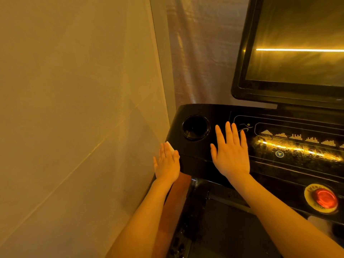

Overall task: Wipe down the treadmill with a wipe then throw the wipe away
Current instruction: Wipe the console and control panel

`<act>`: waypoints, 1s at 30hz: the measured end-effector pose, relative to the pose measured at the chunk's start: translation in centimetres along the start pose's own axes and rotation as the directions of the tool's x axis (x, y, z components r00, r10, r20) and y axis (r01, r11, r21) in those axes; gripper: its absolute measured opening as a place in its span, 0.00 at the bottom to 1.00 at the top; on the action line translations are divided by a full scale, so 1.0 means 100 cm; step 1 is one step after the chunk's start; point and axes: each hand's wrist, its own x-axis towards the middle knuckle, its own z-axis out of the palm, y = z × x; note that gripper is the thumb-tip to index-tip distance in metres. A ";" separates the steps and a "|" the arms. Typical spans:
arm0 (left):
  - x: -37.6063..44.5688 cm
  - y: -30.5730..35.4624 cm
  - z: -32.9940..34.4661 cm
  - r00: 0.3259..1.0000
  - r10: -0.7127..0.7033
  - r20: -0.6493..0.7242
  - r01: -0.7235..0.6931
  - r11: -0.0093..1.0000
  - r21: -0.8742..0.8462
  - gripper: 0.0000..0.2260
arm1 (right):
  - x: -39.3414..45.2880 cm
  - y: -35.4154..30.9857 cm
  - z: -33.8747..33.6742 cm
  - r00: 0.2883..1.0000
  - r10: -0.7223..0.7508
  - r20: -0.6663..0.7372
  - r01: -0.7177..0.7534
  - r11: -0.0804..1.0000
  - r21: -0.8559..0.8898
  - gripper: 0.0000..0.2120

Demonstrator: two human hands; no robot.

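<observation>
Head view: left hand [167, 163], fingers straight, presses a white wipe [170, 147] against the left side edge of the black treadmill console [195, 151]. Right hand [231, 154] lies flat, fingers spread, beside the cup holder [195, 127]. Red stop button [324, 199]; ring lettering partly legible, "EMERG".
</observation>
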 end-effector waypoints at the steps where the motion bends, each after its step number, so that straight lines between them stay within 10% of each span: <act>1: -0.002 -0.002 0.000 1.000 0.008 0.000 -0.008 1.000 0.002 0.26 | 0.000 0.000 -0.001 1.000 -0.010 0.002 0.010 1.000 0.008 0.30; 7: -0.022 -0.019 0.005 1.000 0.007 0.022 -0.008 0.999 0.031 0.25 | -0.008 0.002 -0.006 0.951 -0.310 0.014 0.307 0.946 0.100 0.29; 15: -0.054 -0.028 0.013 0.994 -0.100 -0.039 0.105 0.984 0.144 0.26 | 0.006 -0.030 -0.002 0.624 -0.751 0.218 0.728 0.659 0.187 0.25; 30: -0.034 -0.019 -0.004 0.989 -0.149 0.019 0.146 0.982 0.118 0.24 | 0.038 -0.055 0.011 0.509 -0.776 0.372 0.794 0.591 0.146 0.28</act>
